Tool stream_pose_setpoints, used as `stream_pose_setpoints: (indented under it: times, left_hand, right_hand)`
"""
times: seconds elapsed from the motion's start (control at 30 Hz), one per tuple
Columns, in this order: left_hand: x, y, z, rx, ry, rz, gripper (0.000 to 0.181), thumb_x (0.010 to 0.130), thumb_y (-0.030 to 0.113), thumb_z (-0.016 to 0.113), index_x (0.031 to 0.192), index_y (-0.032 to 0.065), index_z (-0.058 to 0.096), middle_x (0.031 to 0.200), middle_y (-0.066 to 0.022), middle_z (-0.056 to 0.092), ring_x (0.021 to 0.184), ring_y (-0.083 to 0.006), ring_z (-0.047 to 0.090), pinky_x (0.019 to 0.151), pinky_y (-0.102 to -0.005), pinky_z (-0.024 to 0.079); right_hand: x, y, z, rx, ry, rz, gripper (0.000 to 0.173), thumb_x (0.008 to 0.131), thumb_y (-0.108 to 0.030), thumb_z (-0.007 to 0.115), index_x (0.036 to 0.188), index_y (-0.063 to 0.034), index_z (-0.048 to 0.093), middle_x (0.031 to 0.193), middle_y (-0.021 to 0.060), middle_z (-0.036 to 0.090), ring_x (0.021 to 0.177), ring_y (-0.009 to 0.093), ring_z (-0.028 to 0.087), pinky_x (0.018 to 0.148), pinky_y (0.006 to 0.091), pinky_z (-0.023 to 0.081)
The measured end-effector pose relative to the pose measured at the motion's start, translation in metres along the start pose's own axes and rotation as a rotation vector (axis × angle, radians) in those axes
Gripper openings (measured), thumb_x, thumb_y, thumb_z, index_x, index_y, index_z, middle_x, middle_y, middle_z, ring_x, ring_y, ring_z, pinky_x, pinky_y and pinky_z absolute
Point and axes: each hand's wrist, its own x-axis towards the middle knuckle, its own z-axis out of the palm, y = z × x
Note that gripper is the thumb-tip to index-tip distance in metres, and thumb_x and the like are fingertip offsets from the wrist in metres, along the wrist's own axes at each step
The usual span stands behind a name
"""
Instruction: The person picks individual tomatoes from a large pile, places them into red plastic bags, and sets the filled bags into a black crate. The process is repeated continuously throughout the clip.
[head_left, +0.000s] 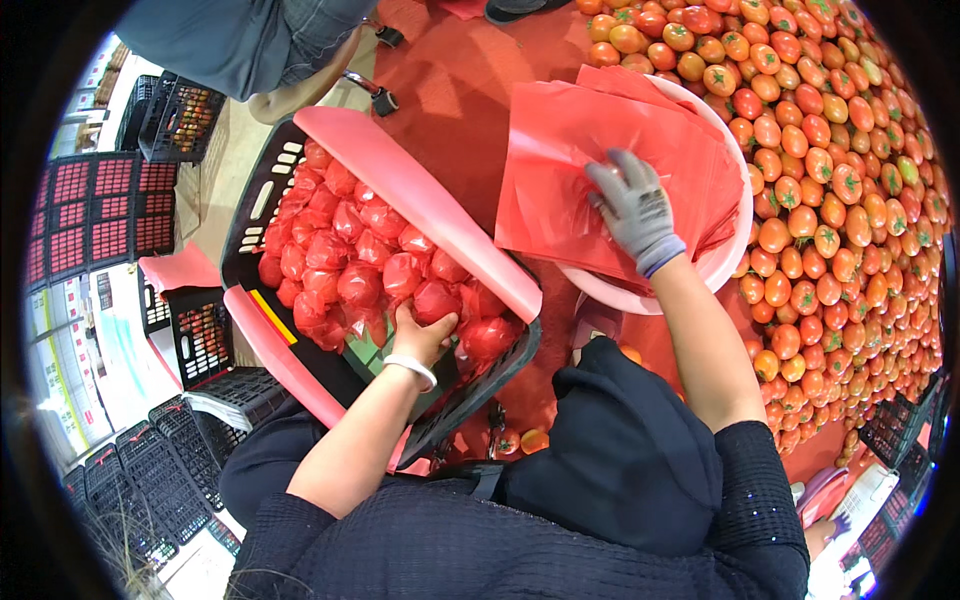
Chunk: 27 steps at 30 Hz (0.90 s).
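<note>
My left hand (421, 337), bare and with a white band at the wrist, reaches into a black plastic crate (259, 176). Its thumb and fingers are around a tomato wrapped in red film (436, 300) at the edge of the packed rows; some fingertips are hidden. Several more wrapped tomatoes (326, 251) fill the crate's far part, and pink liner sheet (427, 214) folds over its sides. My right hand (634, 202), in a grey glove, presses its fingertips on a stack of red plastic sheets (551, 165). Creases surround the fingertips; whether they pinch a sheet is unclear. A pink basin (739, 247) holds the stack.
A large heap of loose tomatoes (832, 202) spreads along the right. Several black crates (161, 480) stand at the left. Another person's leg (300, 52) is by a wheeled chair base (379, 97) ahead. Loose tomatoes (534, 441) lie on the red floor covering (457, 82) near my legs.
</note>
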Motion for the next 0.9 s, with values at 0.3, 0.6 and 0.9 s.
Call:
stream_pose_setpoints:
  times: [0.3,0.6,0.9]
  left_hand:
    - [-0.072,0.120,0.030,0.298,-0.135,1.314,0.068,0.072,0.018,0.083,0.129,0.0019,0.049,0.123,-0.0153,0.053,0.115,-0.0294,0.053,0.099,-0.0384,0.043]
    - [-0.030,0.138,-0.118,1.258,-1.021,0.557,0.069,0.071,0.030,0.079,0.130,0.0105,0.049,0.110,-0.0150,0.063,0.098,-0.0294,0.067,0.087,-0.0372,0.053]
    - [-0.015,-0.014,-0.029,1.137,-0.144,1.060,0.051,0.079,0.003,0.055,0.127,0.0182,0.058,0.121,-0.0239,0.050,0.106,-0.0391,0.056,0.085,-0.0435,0.052]
  right_hand:
    - [-0.044,-0.101,-0.081,1.034,-0.189,0.084,0.063,0.089,-0.025,0.065,0.142,-0.0029,0.040,0.136,0.0131,0.050,0.123,0.030,0.051,0.108,0.0447,0.038]
    - [-0.092,-0.089,-0.153,1.588,-0.270,0.547,0.083,0.092,-0.052,0.057,0.146,0.0062,0.031,0.138,0.0205,0.050,0.126,0.031,0.052,0.107,0.0410,0.040]
    - [-0.241,-0.031,-0.140,1.297,0.034,1.236,0.050,0.100,-0.027,0.054,0.142,-0.0027,0.043,0.131,0.0115,0.057,0.117,0.019,0.058,0.099,0.0315,0.045]
